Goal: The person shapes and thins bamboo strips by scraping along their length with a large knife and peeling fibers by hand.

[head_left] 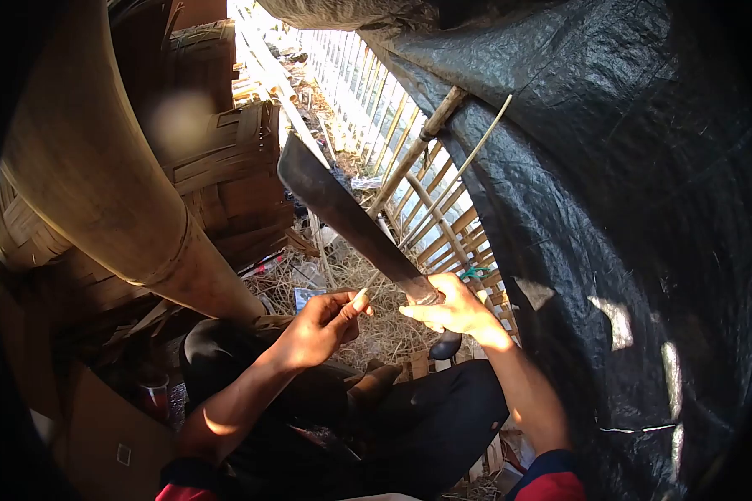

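A machete (355,224) with a dark, broad blade slants up and to the left, its tip towards the bamboo slats. My right hand (458,309) is wrapped round it where the blade meets the handle, and the dark end of the handle sticks out below my fingers. To the left of it, my left hand (324,324) is raised with thumb and fingers pinched together. Whatever may be in that pinch is too small to make out. The two hands are apart, above my dark trousers (443,401).
A thick bamboo pole (100,159) slants down on the left, before woven bamboo panels (226,150). Black plastic sheeting (610,167) hangs on the right, beside a slatted bamboo fence (451,209). Dry straw (384,330) litters the ground. A plastic cup (154,397) stands at lower left.
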Tool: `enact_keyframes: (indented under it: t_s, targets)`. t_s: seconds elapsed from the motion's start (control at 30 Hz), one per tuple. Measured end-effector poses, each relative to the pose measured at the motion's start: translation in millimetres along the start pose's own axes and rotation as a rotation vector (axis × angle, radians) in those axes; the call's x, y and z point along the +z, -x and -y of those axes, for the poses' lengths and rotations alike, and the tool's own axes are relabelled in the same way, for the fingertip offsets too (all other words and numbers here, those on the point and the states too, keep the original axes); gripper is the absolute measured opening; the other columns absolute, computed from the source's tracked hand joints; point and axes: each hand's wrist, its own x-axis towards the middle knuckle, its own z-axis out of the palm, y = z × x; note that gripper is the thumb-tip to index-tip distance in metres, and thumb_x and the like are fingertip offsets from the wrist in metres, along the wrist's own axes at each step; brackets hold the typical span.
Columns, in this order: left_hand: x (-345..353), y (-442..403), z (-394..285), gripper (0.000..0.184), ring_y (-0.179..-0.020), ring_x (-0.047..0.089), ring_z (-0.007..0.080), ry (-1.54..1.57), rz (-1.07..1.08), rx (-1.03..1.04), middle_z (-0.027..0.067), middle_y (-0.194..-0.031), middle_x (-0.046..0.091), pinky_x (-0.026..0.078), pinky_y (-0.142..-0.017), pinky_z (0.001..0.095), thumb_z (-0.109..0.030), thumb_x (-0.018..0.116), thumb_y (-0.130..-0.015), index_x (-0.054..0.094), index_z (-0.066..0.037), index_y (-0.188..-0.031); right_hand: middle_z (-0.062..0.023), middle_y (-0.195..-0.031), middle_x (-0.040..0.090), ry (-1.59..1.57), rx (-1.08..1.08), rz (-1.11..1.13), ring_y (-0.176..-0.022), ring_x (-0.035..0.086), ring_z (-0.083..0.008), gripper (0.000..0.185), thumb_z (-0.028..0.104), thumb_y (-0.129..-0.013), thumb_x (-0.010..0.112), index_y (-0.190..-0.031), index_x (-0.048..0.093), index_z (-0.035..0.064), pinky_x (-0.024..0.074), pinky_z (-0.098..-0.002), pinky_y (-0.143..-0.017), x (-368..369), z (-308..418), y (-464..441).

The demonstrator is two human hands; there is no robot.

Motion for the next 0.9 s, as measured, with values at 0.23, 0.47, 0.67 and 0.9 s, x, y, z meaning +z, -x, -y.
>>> enact_keyframes:
  t_s: [0.23, 0.47, 0.67, 0.9]
  targets:
    - [-0.6, 2.5, 0.3, 0.024, -0.059, 0.033, 0.0032, -0.010, 0.068, -0.059, -0.0065, -0.065, 0.038, 0.029, -0.052, 0.0212, -0.024, 0.046, -0.102, 0.055, -0.002, -0.105, 0.0018, -0.057, 0.050, -0.232, -0.209, -0.170, -0.042, 0.046, -0.0055, 0.015, 0.014, -0.085, 0.070, -0.082, 0.059, 0.0037, 0.0344, -0.0218, -0.038, -12.3, -7.7, -10.8]
    - [16.2, 7.1, 23.2, 0.030, -0.066, 0.037, 0.0039, -0.079, 0.100, -0.119, -0.0050, -0.078, 0.041, 0.033, -0.057, 0.0187, -0.024, 0.044, -0.102, 0.046, -0.007, -0.127, 0.0002, -0.060, 0.051, -0.415, -0.227, -0.521, -0.043, 0.047, -0.0073, 0.029, 0.026, -0.080, 0.077, -0.088, 0.062, 0.0025, 0.0355, -0.0223, -0.037, -5.1, 0.0, -24.1]
    - [10.7, 8.4, 16.9, 0.028, -0.062, 0.034, 0.0039, -0.096, 0.069, -0.207, -0.0063, -0.071, 0.039, 0.031, -0.056, 0.0195, -0.025, 0.045, -0.102, 0.052, -0.006, -0.121, -0.0014, -0.060, 0.051, -0.424, -0.320, -0.607, -0.042, 0.046, -0.0082, 0.030, 0.028, -0.083, 0.074, -0.086, 0.060, 0.0016, 0.0348, -0.0226, -0.038, -13.0, 8.6, -16.4]
    - [1.8, 0.5, 21.5, 0.025, -0.060, 0.031, 0.0027, -0.098, -0.059, 0.021, -0.0079, -0.066, 0.036, 0.028, -0.052, 0.0201, -0.030, 0.046, -0.101, 0.053, -0.008, -0.090, -0.0036, -0.060, 0.052, -0.421, -0.386, -0.481, -0.041, 0.045, -0.0087, 0.042, 0.042, -0.096, 0.054, -0.091, 0.059, 0.0001, 0.0350, -0.0238, -0.038, -13.8, 4.9, -4.2]
